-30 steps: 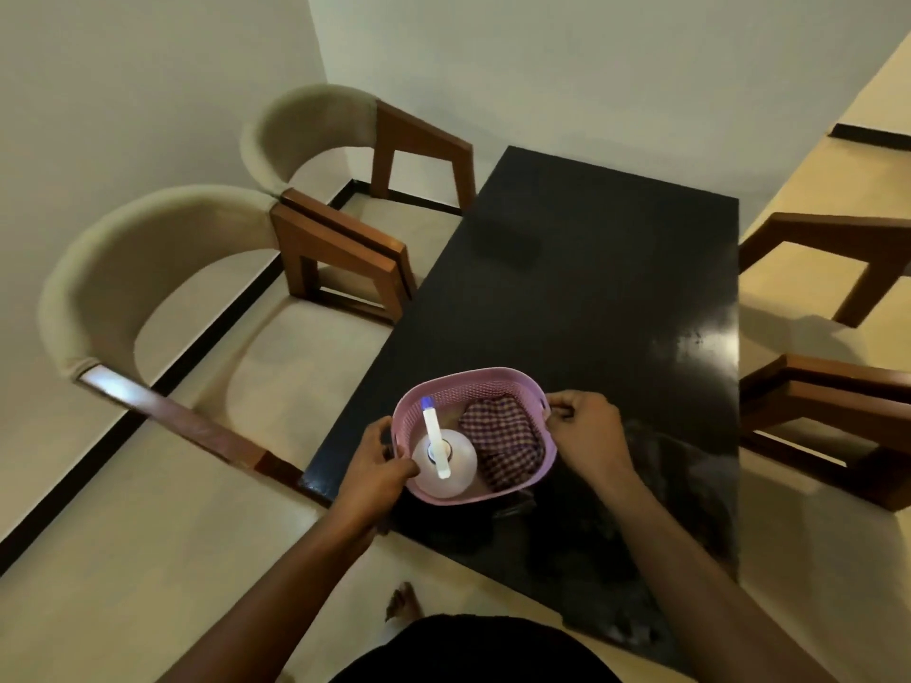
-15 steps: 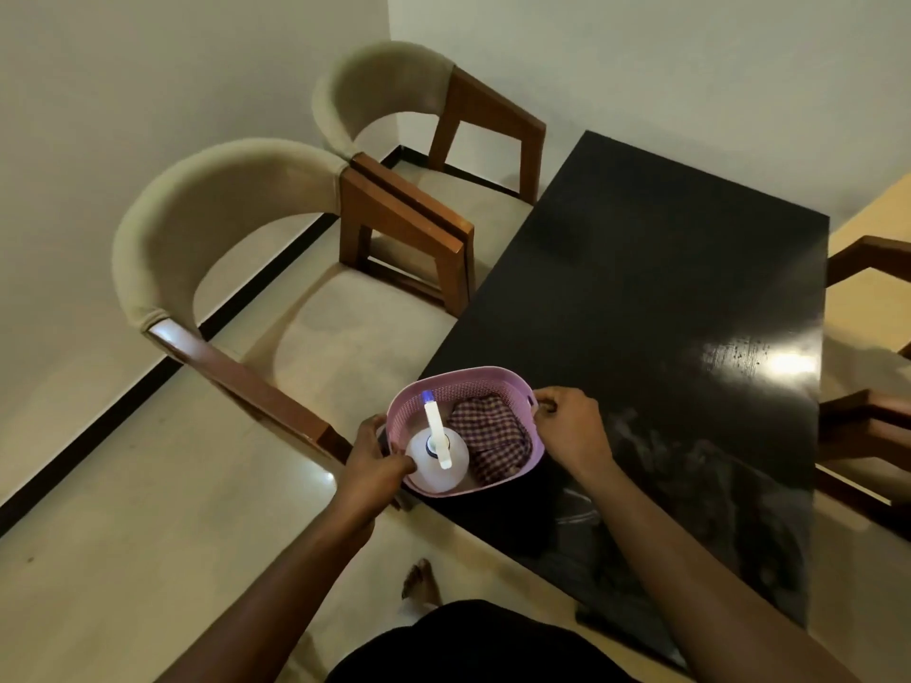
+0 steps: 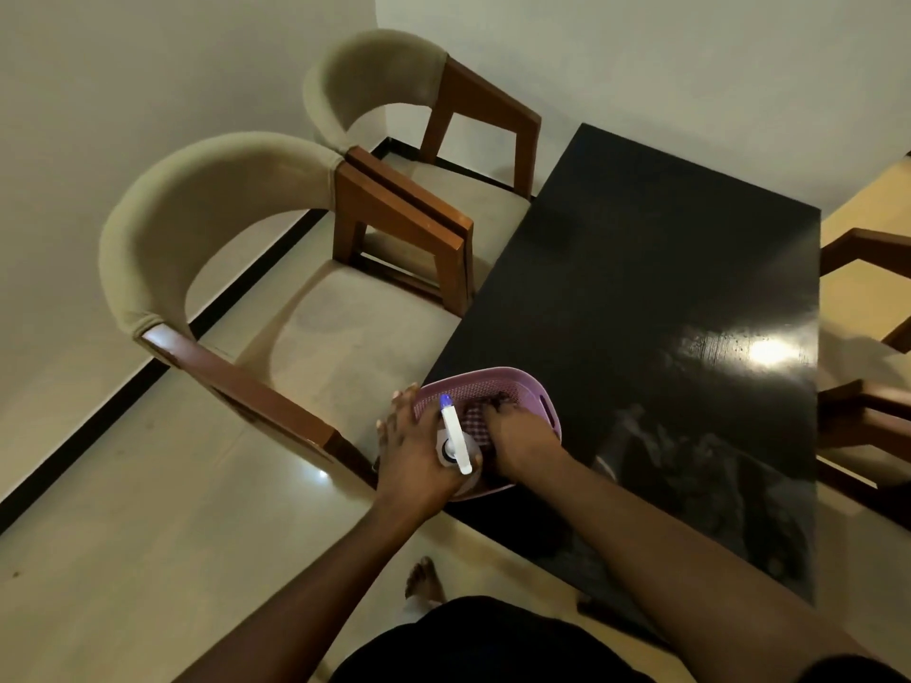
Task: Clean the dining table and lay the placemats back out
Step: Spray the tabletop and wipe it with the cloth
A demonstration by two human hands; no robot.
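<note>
A pink plastic basket stands on the near left corner of the glossy black dining table. Inside it are a white spray bottle with a blue nozzle tip and a checked cloth. My left hand lies over the basket's left rim beside the bottle, fingers stretched out. My right hand reaches down into the basket, and its fingers curl into the checked cloth. Most of the cloth is hidden under that hand. No placemats are in view.
Two beige cushioned chairs with wooden arms, the nearer chair and the farther chair, stand along the table's left side. More wooden chairs sit at the right edge. A bare foot stands on the tiled floor below the table's corner.
Both hands have let go of the basket's handles. The right hand has gone into the basket onto the cloth, and the left hand has moved up beside the bottle.
</note>
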